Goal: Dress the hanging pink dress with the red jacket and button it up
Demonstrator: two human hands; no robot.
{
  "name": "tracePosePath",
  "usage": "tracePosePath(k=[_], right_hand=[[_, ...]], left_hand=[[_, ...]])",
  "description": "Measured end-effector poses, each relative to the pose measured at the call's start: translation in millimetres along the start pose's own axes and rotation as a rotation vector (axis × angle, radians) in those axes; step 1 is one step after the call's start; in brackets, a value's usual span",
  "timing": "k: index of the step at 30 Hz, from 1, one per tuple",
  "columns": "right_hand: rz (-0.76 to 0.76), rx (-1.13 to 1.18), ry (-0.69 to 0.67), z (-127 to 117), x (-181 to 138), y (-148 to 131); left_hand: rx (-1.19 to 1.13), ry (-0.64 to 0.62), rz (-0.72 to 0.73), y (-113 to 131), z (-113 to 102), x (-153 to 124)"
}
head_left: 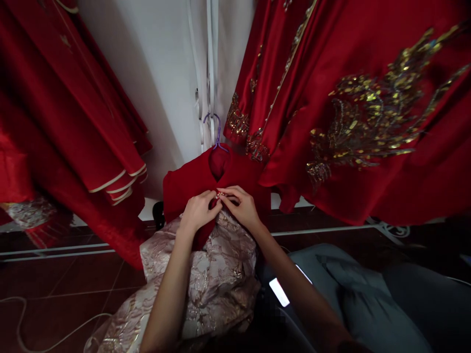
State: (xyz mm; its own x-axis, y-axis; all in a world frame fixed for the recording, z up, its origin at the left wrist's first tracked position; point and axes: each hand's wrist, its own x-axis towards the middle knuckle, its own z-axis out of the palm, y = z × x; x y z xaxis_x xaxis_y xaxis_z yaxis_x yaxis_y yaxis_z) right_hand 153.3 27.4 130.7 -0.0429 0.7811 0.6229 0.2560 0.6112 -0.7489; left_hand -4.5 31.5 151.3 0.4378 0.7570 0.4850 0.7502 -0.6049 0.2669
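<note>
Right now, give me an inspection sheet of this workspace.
Surface: dark red tiled floor.
Job's things: red garment on a purple hanger, over a pale brocade skirt.
Clutter: lit phone.
Hands: left hand and right hand pinch a small fastening at the garment's neck.
Cables: white cord on the floor.
Surroundings: white wall; hanging red gowns, gold embroidery on the right one.

Both hands, left (197, 211) and right (241, 206), pinching the red garment's (184, 184) front fastening (220, 195).

Head camera looks steeply down, close above hands (221, 208).
</note>
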Motion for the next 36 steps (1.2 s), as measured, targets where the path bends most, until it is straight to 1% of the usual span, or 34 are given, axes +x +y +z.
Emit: tracePosePath(k=[8,13,16,19,21,22,23,25,28,29,31,32,33,35,36], right_hand=[[0.047,0.054,-0.046,-4.9,3.1,4.8],[0.055,0.069,-0.071,-7.0,7.7,11.9],[0.076,0.106,-0.044,-4.8,7.5,15.3],[0.052,0.108,0.016,2.7,-1.2,16.8],[0.027,0.046,0.021,7.9,-11.4,18.5],[0.027,-0.007,0.019,9.5,-17.1,20.3],[0.039,-0.073,0.019,10.0,-22.9,22.9],[0.097,-0.226,0.030,7.1,-33.9,30.7],[0.232,-0.435,0.054,-5.4,-48.8,46.5],[0.273,-0.491,0.048,-10.4,-53.5,51.6],[0.335,-0.585,0.022,-18.8,-62.5,59.8],[0.354,-0.620,0.001,-21.4,-66.4,62.5],[0.363,-0.643,-0.023,-22.8,-69.8,64.4],[0.357,-0.655,-0.069,-22.1,-74.0,66.1],[0.347,-0.651,-0.081,-20.8,-74.8,66.4]], left_hand=[[-0.015,-0.002,0.002,-0.8,6.0,1.8],[-0.061,-0.028,0.063,-1.4,6.0,7.1],[-0.113,-0.018,0.055,0.1,8.6,8.7],[-0.242,0.081,-0.060,2.9,17.7,3.1],[-0.346,0.145,-0.134,5.9,25.5,-6.6],[-0.360,0.160,-0.170,7.9,29.0,-13.3],[-0.331,0.169,-0.216,10.0,31.7,-21.1],[-0.170,0.178,-0.350,13.7,34.9,-39.4],[0.077,0.201,-0.608,11.2,35.4,-69.6],[0.112,0.213,-0.690,7.1,35.1,-79.3],[0.102,0.205,-0.816,-4.9,34.8,-96.2],[0.064,0.173,-0.843,-11.4,34.8,-102.8],[0.016,0.128,-0.838,-17.2,35.0,-107.8],[-0.069,0.058,-0.769,-23.3,36.0,-112.5],[-0.096,0.046,-0.720,-23.0,37.0,-112.2]])
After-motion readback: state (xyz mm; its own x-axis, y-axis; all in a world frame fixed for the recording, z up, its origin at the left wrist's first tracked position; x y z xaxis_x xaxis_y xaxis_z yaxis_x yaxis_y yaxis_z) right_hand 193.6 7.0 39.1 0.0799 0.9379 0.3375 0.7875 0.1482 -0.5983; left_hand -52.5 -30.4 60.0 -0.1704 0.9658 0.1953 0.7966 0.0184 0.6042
